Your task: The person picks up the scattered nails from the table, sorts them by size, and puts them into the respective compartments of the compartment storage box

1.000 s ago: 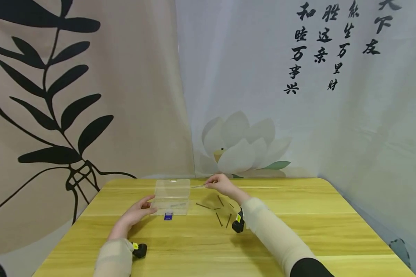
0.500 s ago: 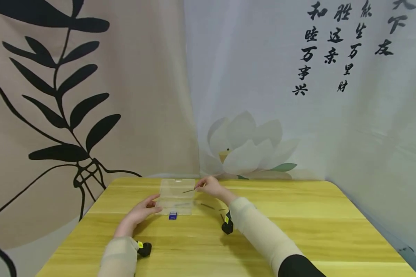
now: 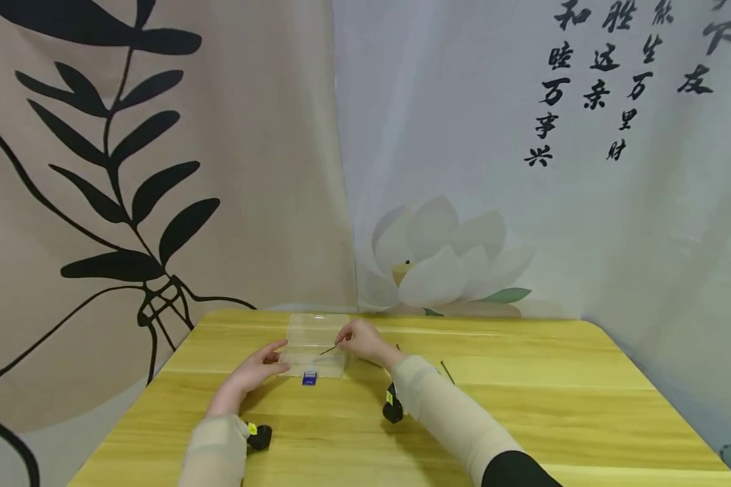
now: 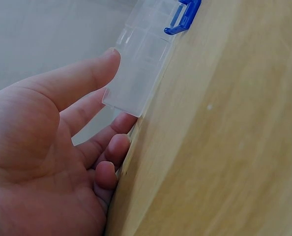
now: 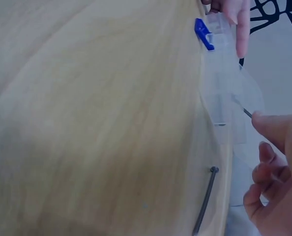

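Observation:
A clear plastic box point(image 3: 314, 364) with its lid point(image 3: 318, 330) raised stands near the table's far edge. On its front hangs a blue latch point(image 3: 309, 378). My left hand point(image 3: 256, 373) holds the box's left end, the thumb at the front and a finger behind, as the left wrist view shows. My right hand point(image 3: 361, 339) pinches a thin dark nail point(image 3: 327, 350) over the right part of the box, its free end pointing down and left. In the right wrist view another nail point(image 5: 205, 201) lies on the table beside the box.
A nail point(image 3: 447, 372) lies right of my right forearm; another point(image 3: 370, 362), partly hidden, is close to the box. Black wrist cameras point(image 3: 259, 437) are strapped to both wrists. A printed curtain point(image 3: 268, 169) hangs behind the wooden table point(image 3: 335, 433).
My right hand has moved left and lower with the nail, from beside the lid to over the box. The left hand stays at the box. The head view has turned slightly left.

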